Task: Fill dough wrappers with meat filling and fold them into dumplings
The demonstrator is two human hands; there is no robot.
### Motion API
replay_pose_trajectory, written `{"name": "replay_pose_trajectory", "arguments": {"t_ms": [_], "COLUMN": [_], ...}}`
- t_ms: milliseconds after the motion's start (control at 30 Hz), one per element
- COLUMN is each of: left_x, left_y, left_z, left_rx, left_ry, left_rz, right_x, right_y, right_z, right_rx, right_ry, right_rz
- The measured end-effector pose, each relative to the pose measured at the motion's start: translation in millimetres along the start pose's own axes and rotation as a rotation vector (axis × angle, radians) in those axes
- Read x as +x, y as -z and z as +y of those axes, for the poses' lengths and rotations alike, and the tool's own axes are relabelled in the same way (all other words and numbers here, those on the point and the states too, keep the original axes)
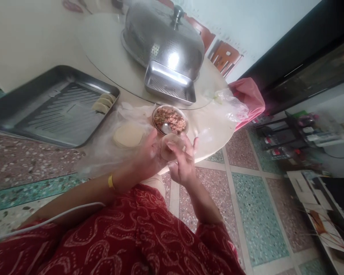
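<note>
A round dumpling wrapper (166, 152) lies across the fingers of my left hand (149, 154), which is partly blurred. My right hand (184, 164) reaches over it with a finger touching the wrapper's surface; its other fingers are spread apart. Just beyond both hands stands a round metal bowl (154, 123) of minced filling (172, 116) with a spoon (166, 128) in it. To the left, a stack of pale wrappers (127, 134) rests on a crumpled plastic bag (103, 152). Several folded dumplings (103, 103) sit at the right end of a large dark metal tray (46, 82).
A big domed steel lid (157, 34) stands at the back on a glass turntable (103, 49), with a rectangular metal pan (172, 89) before it. A pink bag (250, 97) hangs at the table's right edge. Wooden chairs (226, 55) are behind.
</note>
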State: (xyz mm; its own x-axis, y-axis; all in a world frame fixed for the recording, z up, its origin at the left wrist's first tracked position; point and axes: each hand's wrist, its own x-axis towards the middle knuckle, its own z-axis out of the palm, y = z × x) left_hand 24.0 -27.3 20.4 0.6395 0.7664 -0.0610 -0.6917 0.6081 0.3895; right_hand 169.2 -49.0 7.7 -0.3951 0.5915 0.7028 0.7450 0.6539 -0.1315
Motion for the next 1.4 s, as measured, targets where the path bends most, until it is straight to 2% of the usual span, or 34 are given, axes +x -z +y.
{"name": "replay_pose_trajectory", "arguments": {"t_ms": [133,333,500,633,733,933,1033,1200,1400], "left_x": [-4.7,-9.6,-10.2,-12.6,-13.3,-11.2,-12.7,-13.7,-12.1], "left_y": [-3.3,-2.0,-2.3,-8.7,-13.2,-16.4,-18.2,-26.5,-32.2], "left_z": [5.6,13.2,17.3,24.7,26.5,23.1,27.6,32.7,28.0], "left_rx": [-0.056,-0.140,-0.113,-0.078,-0.060,-0.070,-0.088,-0.033,-0.050], "left_ry": [-0.001,-0.038,-0.011,-0.006,-0.011,0.013,-0.010,0.038,0.019], "left_rz": [-0.017,-0.010,-0.015,0.061,0.107,0.061,0.107,0.160,0.175], "right_x": [6.2,-1.1,-5.9,-18.9,-26.7,-28.5,-38.0,-51.6,-47.8], "right_y": [-6.0,-3.9,-5.1,-2.8,0.3,-3.4,-0.6,5.8,0.8], "right_z": [0.6,-12.3,-12.4,-10.0,-9.1,-6.9,-2.8,2.9,2.0], "right_rx": [-0.054,0.000,-0.046,0.023,0.084,0.013,0.012,0.029,0.144], "right_ry": [0.038,0.146,0.093,0.101,0.067,0.059,0.085,0.007,0.030], "right_rz": [-0.005,-0.006,-0.039,-0.102,-0.096,-0.106,-0.063,0.042,0.008]}}
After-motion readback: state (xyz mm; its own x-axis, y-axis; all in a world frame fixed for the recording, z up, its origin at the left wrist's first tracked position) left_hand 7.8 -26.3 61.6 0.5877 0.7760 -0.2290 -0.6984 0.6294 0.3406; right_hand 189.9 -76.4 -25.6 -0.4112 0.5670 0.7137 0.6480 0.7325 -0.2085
